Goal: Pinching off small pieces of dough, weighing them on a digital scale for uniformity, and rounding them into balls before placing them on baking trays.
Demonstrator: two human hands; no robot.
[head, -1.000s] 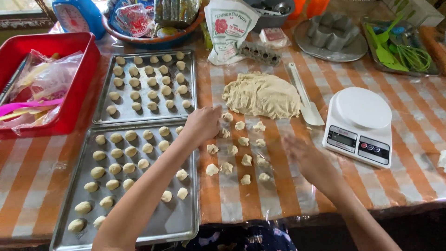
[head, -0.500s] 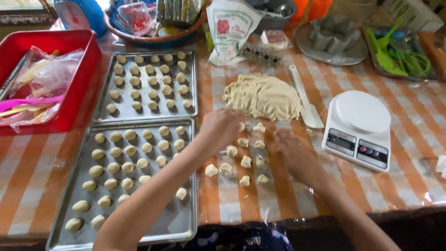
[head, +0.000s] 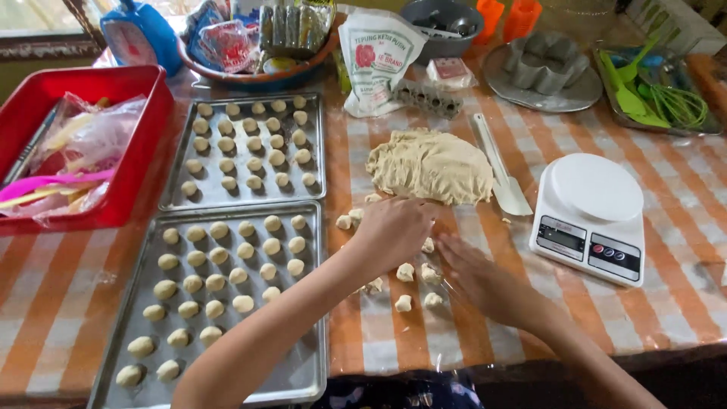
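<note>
Curling over small dough pieces [head: 405,271], left hand [head: 394,227], grip contents hidden; right hand [head: 477,276] flat, released beside them.

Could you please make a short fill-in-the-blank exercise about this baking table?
1. The big lump of dough lies between the far baking tray and the white kitchen ____.
2. The left hand rests over the small dough pieces on the ____ tablecloth.
3. The tub at the left edge is ____ in colour.
4. The near tray holds rows of small dough ____.

Missing words: scale; checked; red; balls
</note>
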